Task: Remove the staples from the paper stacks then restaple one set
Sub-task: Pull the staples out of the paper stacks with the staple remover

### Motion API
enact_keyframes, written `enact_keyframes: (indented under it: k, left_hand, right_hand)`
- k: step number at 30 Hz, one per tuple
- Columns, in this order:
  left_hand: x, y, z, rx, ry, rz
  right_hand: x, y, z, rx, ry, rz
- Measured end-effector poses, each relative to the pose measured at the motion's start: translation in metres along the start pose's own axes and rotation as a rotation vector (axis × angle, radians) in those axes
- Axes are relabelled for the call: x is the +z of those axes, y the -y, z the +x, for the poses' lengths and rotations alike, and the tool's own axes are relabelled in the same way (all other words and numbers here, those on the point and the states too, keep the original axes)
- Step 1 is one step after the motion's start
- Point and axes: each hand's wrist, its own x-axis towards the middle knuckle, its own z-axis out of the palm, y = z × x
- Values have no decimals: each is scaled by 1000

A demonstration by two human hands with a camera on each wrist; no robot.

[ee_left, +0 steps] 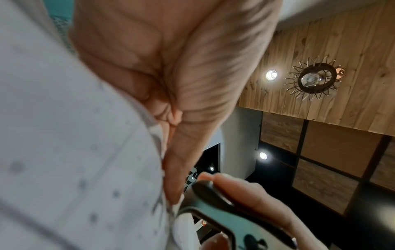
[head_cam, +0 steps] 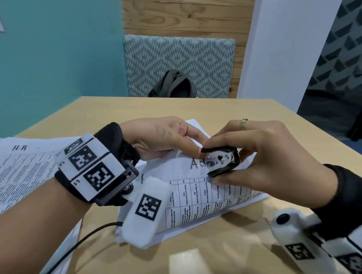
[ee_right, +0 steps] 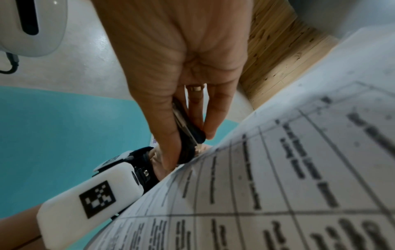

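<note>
- Right hand (head_cam: 259, 151): pinching black staple remover (head_cam: 222, 160) btwn thumb & fingers, at paper stack's (head_cam: 203, 192) top corner.
- Left hand (head_cam: 164, 136): pinching that corner.
- Stack: lying on bench (head_cam: 209, 255).

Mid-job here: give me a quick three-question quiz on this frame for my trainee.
1. True or false: the right hand grips the black staple remover.
2. Which stack is being worked on? A) the paper stack headed "H.R" B) the table-printed paper stack under both hands C) a stack on the chair
3. Fill in: the left hand pinches the ____ of the worked stack.

Key: 1 true; 2 B; 3 corner. The remover sits at that same corner on the wooden table. The staple itself is not visible.
</note>
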Motion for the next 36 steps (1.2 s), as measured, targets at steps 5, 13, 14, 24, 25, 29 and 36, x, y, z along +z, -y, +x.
enact_keyframes:
  k: [5,13,14,24,25,29,36]
  left_hand:
    - [-1,5,4,-15,1,-45]
    - [-1,6,6,-34,4,-54]
    - [-1,7,6,-36,4,-49]
    - [1,6,7,-35,20,-79]
    - [1,6,7,-38,24,-87]
    - [2,5,6,-31,25,-86]
    - [1,4,5,-10,23,-80]
  right_hand:
    - [0,0,0,23,29,-37]
    - [-3,1,1,47,72,-57]
    - [-3,1,1,52,79,-60]
    - [-8,6,3,37,136,-88]
    - [-8,7,3,33,131,-100]
    - [-6,7,1,11,103,-125]
    - [-8,9,-2,-21,68,-162]
